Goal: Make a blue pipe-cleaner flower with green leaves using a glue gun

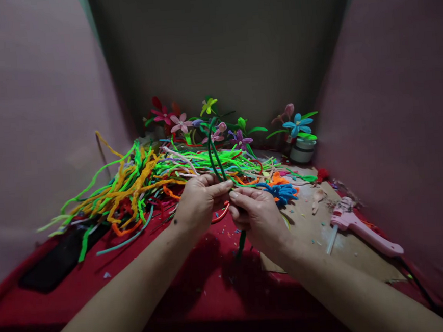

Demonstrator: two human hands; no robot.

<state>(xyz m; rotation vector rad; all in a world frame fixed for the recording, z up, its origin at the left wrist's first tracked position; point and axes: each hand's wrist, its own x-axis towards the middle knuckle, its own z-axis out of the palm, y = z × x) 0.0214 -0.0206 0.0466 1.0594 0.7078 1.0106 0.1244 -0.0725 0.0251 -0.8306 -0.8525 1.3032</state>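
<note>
My left hand (198,201) and my right hand (256,215) meet over the red cloth, both pinched on a dark green pipe cleaner (215,156). The pipe cleaner loops upward from my fingertips, and its lower end hangs down below my right hand. Just behind my hands lies a big loose pile of pipe cleaners (142,180) in green, yellow and orange. A blue pipe-cleaner flower (283,192) lies right of my right hand.
Finished pipe-cleaner flowers (182,122) stand along the back wall. A small white pot with a blue flower (301,149) stands at the back right. A pink glue gun (359,229) lies on brown cardboard (351,250) at the right. Walls close in on three sides.
</note>
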